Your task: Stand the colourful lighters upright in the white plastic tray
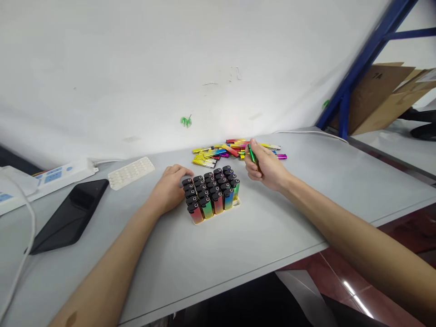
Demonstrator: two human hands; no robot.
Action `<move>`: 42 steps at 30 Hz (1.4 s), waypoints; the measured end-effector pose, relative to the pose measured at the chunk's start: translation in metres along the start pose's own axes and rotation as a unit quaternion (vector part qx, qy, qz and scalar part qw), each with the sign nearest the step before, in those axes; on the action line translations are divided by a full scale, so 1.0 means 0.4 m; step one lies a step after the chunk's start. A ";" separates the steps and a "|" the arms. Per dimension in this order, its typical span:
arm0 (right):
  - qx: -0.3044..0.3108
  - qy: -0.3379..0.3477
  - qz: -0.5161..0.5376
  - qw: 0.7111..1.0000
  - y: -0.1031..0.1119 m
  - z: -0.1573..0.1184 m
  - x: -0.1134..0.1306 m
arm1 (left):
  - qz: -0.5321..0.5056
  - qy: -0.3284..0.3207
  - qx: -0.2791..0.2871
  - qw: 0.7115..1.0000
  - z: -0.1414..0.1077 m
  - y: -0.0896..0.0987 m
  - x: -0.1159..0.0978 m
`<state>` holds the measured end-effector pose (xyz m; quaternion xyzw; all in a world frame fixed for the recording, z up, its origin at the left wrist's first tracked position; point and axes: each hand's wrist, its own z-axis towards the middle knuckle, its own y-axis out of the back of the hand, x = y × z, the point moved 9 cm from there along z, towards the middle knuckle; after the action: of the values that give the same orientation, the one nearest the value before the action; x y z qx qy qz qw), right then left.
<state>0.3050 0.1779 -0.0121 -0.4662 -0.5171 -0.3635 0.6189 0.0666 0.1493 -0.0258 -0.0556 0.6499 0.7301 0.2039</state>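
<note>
My right hand [264, 165] is closed round a shiny green lighter [252, 154], raised just right of and behind the rack. My left hand [172, 188] rests on the table against the left side of the filled rack, index finger stretched along its back corner; its thumb is hidden. Close rows of upright lighters [218, 200] with black tops and red, green and blue bodies stand in the white tray [237, 204]. A gap shows at the tray's front right corner. Behind them lies a loose pile of colourful metallic lighters [214, 154].
A white tray with small hollows [131, 172] lies at the left, beside a black phone [71, 215]. Farther left are a white power strip [57, 175] and a cable [29, 227]. The wall [153, 91] bounds the back; a blue frame [344, 109] and cardboard boxes [381, 97] stand right.
</note>
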 end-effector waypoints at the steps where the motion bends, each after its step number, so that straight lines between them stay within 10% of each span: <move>1: 0.006 -0.007 0.000 1.000 -0.004 0.000 -0.004 | -0.002 -0.002 0.000 1.000 0.000 -0.001 0.000; 23: 0.032 -0.139 0.065 0.988 -0.045 -0.001 -0.088 | 0.012 0.004 0.007 1.000 0.003 -0.003 0.002; 42: -0.012 -0.111 0.017 0.994 -0.023 -0.002 -0.059 | 0.006 0.006 0.013 1.000 0.002 0.000 -0.003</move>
<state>0.2920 0.1738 -0.0334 -0.5199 -0.5702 -0.3052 0.5581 0.0678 0.1499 -0.0251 -0.0536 0.6608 0.7225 0.1961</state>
